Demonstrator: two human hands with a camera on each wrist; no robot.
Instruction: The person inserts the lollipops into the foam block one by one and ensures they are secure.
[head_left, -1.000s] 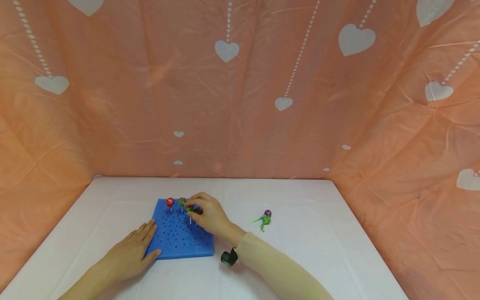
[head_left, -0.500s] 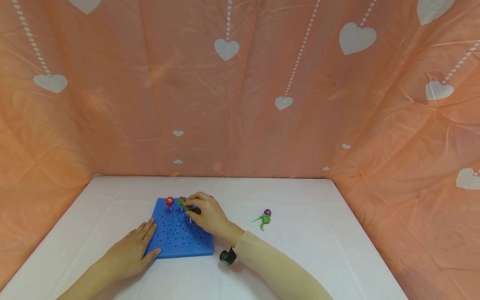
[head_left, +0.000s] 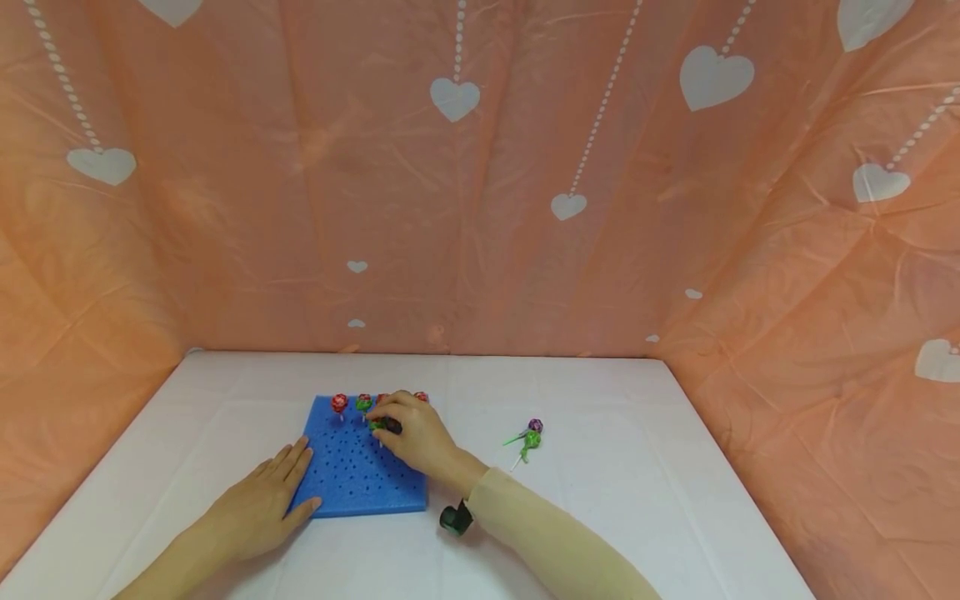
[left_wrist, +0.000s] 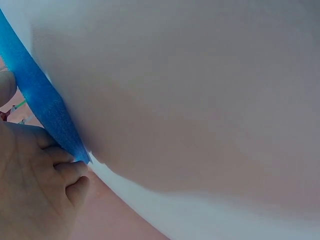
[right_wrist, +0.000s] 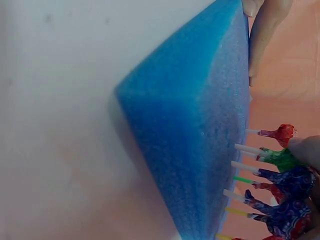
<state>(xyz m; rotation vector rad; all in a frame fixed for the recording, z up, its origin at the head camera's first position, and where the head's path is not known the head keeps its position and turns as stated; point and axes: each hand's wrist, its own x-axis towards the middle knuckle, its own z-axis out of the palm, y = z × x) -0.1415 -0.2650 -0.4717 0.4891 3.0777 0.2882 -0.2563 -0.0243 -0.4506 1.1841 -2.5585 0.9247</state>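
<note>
A blue foam block [head_left: 367, 492] dotted with small holes lies on the white table. My left hand [head_left: 258, 508] rests along its left edge with the fingers fairly straight; in the left wrist view the fingers [left_wrist: 70, 170] lie over the block's edge. My right hand [head_left: 420, 433] pinches a green-wrapped lollipop [head_left: 377, 425] between thumb and fingertips, its white stick upright at the foam. A red lollipop [head_left: 340, 403] and a red-and-green one [head_left: 363, 402] stand at the back of the block. In the right wrist view, dark blue lollipops [right_wrist: 287, 217] also stand in it, partly behind the hand.
To the right of the block, a purple lollipop [head_left: 535, 425] and a green lollipop [head_left: 532, 440] lie together on the table [head_left: 600, 500]. A black camera mount [head_left: 455, 518] hangs under the right wrist. An orange curtain with hearts [head_left: 510, 275] encloses the table's back and sides.
My right hand has moved slightly down with the green lollipop, and less of its stick shows above the foam. Red lollipops behind the hand have come into view. The left hand stays put.
</note>
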